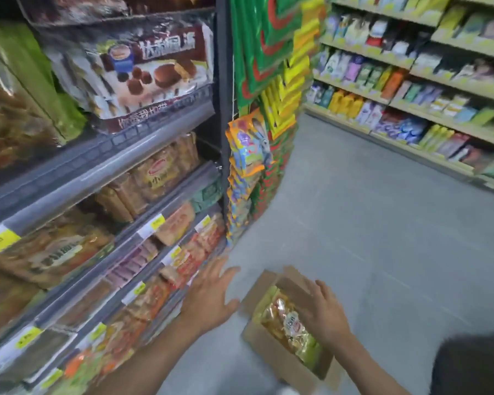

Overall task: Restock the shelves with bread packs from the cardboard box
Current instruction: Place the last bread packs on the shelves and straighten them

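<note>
Bread pack, in glossy clear-and-gold film with a round label, lying topmost in the open cardboard box, which stands on the floor just beside the foot of the shelves. More packs may lie beneath it, but the box walls hide them.

Handling (judged): the pack is light and soft. The film is slippery and crinkles, and the contents crush under a hard squeeze. It is best taken by its two long edges or by a sealed end, with a broad, gentle hold rather than a pinch at the middle.

Right hand: palm down over the box, its fingers spread wide and nearly straight, overlapping the pack's right edge. It grips nothing, and whether the palm touches the film cannot be told.

Left hand: also splayed wide and holding nothing, hovering above the floor between the box and the lowest shelf fronts, close to the packs already stacked there.

The view is motion-blurred, so finer detail of the label is unreadable.
</note>
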`<state>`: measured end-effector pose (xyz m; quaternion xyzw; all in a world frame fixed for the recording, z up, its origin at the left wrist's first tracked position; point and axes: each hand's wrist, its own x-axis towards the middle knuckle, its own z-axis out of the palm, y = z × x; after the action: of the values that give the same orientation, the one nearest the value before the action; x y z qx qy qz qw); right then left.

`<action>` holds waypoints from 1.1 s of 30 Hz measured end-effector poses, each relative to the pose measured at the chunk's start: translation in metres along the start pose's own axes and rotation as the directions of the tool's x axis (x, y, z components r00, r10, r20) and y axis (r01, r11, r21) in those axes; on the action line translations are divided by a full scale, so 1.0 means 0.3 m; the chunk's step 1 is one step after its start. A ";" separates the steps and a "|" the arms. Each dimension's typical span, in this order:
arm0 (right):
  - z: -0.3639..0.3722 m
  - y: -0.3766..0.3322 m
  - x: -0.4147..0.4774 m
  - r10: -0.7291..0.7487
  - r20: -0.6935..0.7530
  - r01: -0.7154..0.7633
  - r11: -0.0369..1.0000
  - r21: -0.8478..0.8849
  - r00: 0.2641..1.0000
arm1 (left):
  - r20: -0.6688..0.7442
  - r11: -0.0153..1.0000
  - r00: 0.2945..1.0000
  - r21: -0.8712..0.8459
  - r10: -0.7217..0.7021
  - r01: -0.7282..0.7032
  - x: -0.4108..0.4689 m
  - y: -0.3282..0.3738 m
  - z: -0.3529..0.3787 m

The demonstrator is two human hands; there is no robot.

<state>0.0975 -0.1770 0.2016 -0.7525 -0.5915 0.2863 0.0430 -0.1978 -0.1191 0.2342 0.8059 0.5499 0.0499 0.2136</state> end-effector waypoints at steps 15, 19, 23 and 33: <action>0.667 0.826 0.240 0.470 0.192 -0.508 0.789 0.345 0.861 | 0.553 0.979 0.833 -0.172 0.007 0.107 0.398 0.041 1.108; 0.949 1.032 0.387 0.590 0.262 -0.637 0.624 0.453 0.764 | 0.530 0.962 0.848 -0.236 0.010 0.136 0.545 -0.017 1.452; 1.186 1.184 0.575 0.658 0.327 -0.715 0.488 0.501 0.679 | 0.499 0.937 0.857 -0.223 -0.126 0.268 0.728 -0.058 1.759; 1.608 1.415 0.918 0.690 0.534 -0.842 0.213 0.495 0.489 | 0.522 0.745 0.691 -0.147 -0.500 0.650 0.985 -0.227 2.257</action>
<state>0.2701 -0.1830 -0.4759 -0.8298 0.0219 0.5442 0.1218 0.0720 -0.0262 -0.4507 0.5315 0.6963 -0.1197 0.4672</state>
